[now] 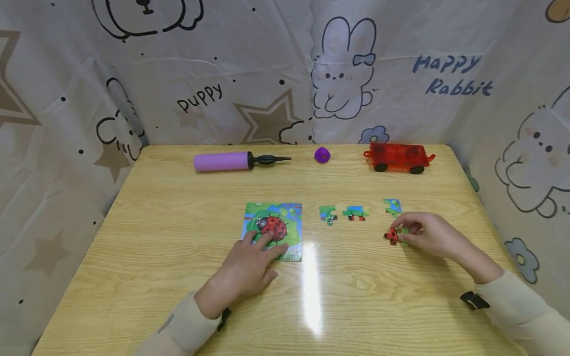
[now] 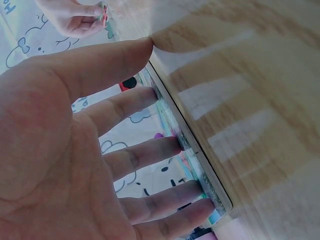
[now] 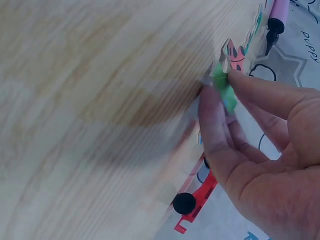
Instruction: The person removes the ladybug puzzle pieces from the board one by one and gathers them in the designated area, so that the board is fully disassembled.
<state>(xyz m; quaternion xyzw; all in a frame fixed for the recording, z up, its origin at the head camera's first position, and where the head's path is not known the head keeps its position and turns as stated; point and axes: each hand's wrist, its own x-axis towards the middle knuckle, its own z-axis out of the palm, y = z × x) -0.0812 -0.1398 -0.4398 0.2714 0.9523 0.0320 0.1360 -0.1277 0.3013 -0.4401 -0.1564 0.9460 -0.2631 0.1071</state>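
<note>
My left hand (image 1: 251,264) rests with fingers spread on the lower part of the ladybug puzzle board (image 1: 291,242), a flat square with a red spotted ladybug on green and blue. In the left wrist view the fingertips touch the board's edge (image 2: 192,147). To the right, my right hand (image 1: 429,235) pinches a jigsaw piece (image 1: 392,236) between thumb and fingers. Red with black spots shows on its left and green beside the fingertips; in the right wrist view the fingers cover part of the green (image 3: 225,90).
Three loose jigsaw pieces lie right of the board: one green and blue (image 1: 327,212), one with red (image 1: 356,212), one blue-green (image 1: 393,205). Along the back stand a purple hand pump (image 1: 222,161), a small purple object (image 1: 322,155) and a red toy wagon (image 1: 398,157). Printed cloth hangs behind.
</note>
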